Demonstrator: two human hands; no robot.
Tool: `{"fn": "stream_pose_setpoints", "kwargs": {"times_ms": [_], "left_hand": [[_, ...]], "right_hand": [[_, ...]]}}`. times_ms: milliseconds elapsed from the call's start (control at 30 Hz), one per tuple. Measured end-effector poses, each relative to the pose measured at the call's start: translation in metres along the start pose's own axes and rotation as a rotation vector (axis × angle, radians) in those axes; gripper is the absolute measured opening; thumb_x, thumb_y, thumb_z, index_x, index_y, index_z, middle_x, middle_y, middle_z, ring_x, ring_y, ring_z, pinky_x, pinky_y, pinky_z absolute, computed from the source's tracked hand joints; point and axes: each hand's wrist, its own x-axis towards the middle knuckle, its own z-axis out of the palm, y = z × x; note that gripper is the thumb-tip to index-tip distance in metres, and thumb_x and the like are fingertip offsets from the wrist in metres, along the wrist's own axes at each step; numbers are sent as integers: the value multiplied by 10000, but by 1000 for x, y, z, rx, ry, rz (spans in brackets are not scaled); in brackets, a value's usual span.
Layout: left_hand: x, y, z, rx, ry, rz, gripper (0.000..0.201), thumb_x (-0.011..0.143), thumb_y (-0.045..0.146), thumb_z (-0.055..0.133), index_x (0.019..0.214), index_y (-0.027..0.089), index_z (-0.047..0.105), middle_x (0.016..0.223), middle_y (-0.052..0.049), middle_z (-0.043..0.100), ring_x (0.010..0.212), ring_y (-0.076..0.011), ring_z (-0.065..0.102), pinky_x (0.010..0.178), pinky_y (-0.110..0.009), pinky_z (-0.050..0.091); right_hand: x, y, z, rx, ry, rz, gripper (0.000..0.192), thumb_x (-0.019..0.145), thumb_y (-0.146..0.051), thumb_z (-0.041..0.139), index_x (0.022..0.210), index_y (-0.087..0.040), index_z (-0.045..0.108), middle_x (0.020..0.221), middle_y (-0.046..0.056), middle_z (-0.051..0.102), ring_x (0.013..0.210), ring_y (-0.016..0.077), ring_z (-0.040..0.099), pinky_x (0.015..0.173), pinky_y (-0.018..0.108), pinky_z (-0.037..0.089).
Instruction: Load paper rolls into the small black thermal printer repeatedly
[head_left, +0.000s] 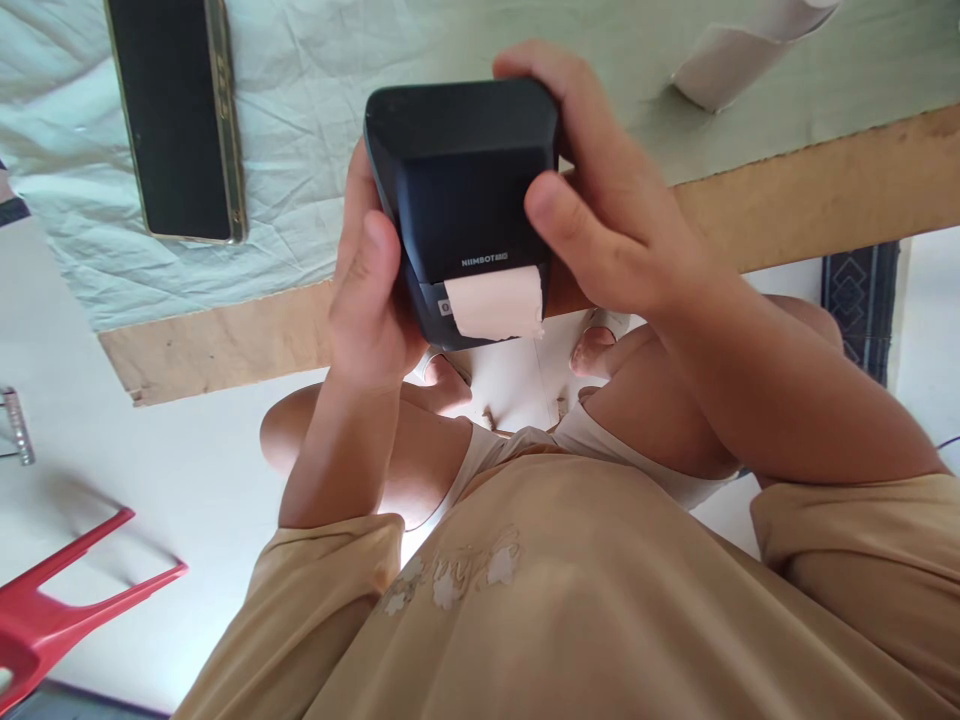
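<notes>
- Small black label printer (461,190) is up in the air, held in both hands just off the front edge of the counter (225,335), over the person's knees.
- Left hand (371,300) grasps its left side, thumb lying along the front edge.
- Right hand (600,200) is clamped on from the right, fingers curled over the top corner, thumb pressed on the front face.
- A strip of pale paper (499,303) sticks out of the slot, between the two thumbs.
- Dark phone (176,115) lies flat near the counter's left end, well apart from the printer.
- A paper roll (739,50) sits toward the far right.
</notes>
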Motion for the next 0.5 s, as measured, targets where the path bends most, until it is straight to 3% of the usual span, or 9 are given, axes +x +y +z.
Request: {"fn": "stream_pose_setpoints", "kwargs": {"times_ms": [67,100,167,233,333,367,433,500], "left_hand": [[1,10,5,14,4,-71,610,934,743,527,1339,307,661,1388,-51,706,1431,-244,664,1335,-439,555],[2,10,4,31,35,-108,638,911,781,547,1321,305,654,1382,-43,701,1438,-245,659,1361,-446,529],[6,7,-1,58,93,-149,737,858,850,583,1317,275,630,1314,-44,696,1451,-251,645,1429,-488,438],[8,2,-5,50,73,-146,814,837,869,599,1350,237,605,1231,-40,685,1414,-233,658,1445,-502,395],[8,3,-2,45,57,-109,679,903,776,584,1330,250,610,1184,-13,691,1221,-152,707,1328,-403,521],[6,4,1,47,84,-92,578,933,718,581,1294,269,621,1181,-4,702,1149,-131,709,1243,-353,575],[4,7,4,32,126,-72,438,971,625,571,1237,283,632,1177,1,715,1059,-114,700,1058,-288,629],[3,7,5,-6,117,-74,405,982,585,564,1223,267,633,1176,-5,719,1042,-105,693,956,-257,623]], "right_hand": [[0,-1,-1,-17,42,-8,756,1049,-630,297,1598,-122,413,1626,17,480,1496,35,545,1339,192,446],[-1,-2,-1,-21,52,-13,758,1057,-634,266,1597,-126,421,1645,13,467,1565,47,507,1406,212,407],[-1,-1,-1,-29,55,-10,780,1055,-668,255,1606,-141,419,1655,10,467,1582,53,505,1419,224,414],[-2,-2,-1,-33,41,7,762,1052,-673,286,1615,-174,405,1681,-10,444,1585,40,503,1409,196,422],[-4,-3,-3,-30,21,14,765,1037,-661,338,1630,-180,386,1697,-28,426,1598,34,487,1419,164,399],[-4,-3,-4,-29,12,12,806,1022,-671,359,1643,-158,370,1684,-12,443,1531,39,539,1375,166,436],[-3,-3,-6,-44,-19,18,945,969,-716,418,1683,-108,301,1638,36,486,1204,10,660,1148,161,558],[-1,-2,-9,-78,-74,32,1109,890,-768,519,1715,-94,211,1610,76,504,867,-62,603,877,125,570]]}}
